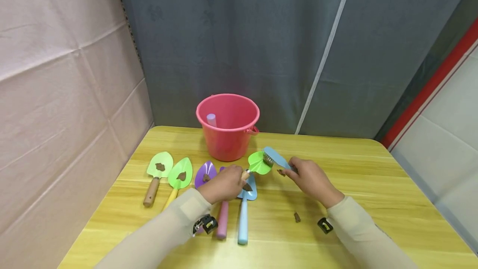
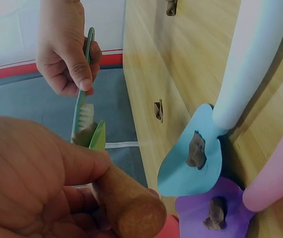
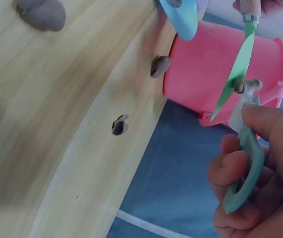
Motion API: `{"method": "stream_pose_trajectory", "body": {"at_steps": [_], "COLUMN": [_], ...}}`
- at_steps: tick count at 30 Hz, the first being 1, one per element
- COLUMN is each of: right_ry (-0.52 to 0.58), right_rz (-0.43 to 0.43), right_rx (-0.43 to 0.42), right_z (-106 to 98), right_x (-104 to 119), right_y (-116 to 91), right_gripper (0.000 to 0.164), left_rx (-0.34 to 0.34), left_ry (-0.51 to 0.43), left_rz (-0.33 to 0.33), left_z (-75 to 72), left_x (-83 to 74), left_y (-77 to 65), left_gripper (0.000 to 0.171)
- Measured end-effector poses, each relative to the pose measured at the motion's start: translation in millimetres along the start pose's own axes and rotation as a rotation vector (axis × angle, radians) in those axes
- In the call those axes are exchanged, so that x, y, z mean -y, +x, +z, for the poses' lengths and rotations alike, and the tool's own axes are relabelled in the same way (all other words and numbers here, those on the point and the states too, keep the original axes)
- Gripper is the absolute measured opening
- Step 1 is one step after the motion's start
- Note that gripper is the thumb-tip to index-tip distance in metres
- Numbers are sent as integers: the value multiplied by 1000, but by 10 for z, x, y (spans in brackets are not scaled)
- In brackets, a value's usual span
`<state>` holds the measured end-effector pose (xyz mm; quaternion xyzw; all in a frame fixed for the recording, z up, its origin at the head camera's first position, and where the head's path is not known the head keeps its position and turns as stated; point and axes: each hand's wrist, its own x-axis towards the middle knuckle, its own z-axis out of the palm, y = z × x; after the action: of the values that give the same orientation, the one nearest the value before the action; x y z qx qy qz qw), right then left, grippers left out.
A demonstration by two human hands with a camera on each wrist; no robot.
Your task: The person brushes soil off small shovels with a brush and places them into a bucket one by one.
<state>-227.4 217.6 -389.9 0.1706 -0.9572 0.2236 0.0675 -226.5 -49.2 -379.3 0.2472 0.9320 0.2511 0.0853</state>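
My left hand (image 1: pixel 227 184) grips the wooden handle (image 2: pixel 126 203) of a small green trowel (image 1: pixel 258 162), its leaf-shaped blade raised above the table. In my right hand (image 1: pixel 311 181) is a light blue brush (image 1: pixel 275 157), held by its looped handle. The brush's pale bristles (image 2: pixel 86 115) are against the blade, at a brown clump (image 2: pixel 85 135) of what looks like clay. Below the left hand lie a blue trowel (image 1: pixel 243 221) and a purple one with a pink handle (image 1: pixel 222 221), each bearing a brown clump.
Behind the hands stands a pink bucket (image 1: pixel 228 146) with a purple handle (image 1: pixel 211 119) inside. To the left lie a light green trowel (image 1: pixel 153 184), a green yellow-handled trowel (image 1: pixel 180 173) and a purple trowel (image 1: pixel 205 172), each with brown matter. Brown bits (image 1: pixel 297 217) lie on the table at right.
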Motion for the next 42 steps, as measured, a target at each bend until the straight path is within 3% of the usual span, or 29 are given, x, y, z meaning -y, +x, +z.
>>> {"method": "stream_pose_trajectory", "body": {"at_steps": [12, 18, 23, 32, 35, 42], "right_ry": [-37, -52, -30, -20, -38, -41], "right_rz": [62, 106, 26, -192, -201, -130], "right_rx": [-33, -96, -123, -75, -57, -44], "right_z": [14, -48, -42, 82, 115, 126], "right_x": [-182, -208, -95, 261, 310, 230], "right_y": [32, 42, 24, -20, -29, -10], "right_gripper": [17, 19, 17, 14, 16, 17], "left_rx": [28, 19, 14, 29, 33, 27], "left_ry": [7, 1, 2, -18, -25, -19], "left_rz": [-5, -10, -5, -23, -21, -29], "left_z": [19, 31, 34, 43, 48, 45], "left_x": [23, 29, 29, 15, 12, -2], "left_y": [5, 16, 14, 24, 30, 13], "left_gripper": [18, 17, 15, 12, 11, 11]}}
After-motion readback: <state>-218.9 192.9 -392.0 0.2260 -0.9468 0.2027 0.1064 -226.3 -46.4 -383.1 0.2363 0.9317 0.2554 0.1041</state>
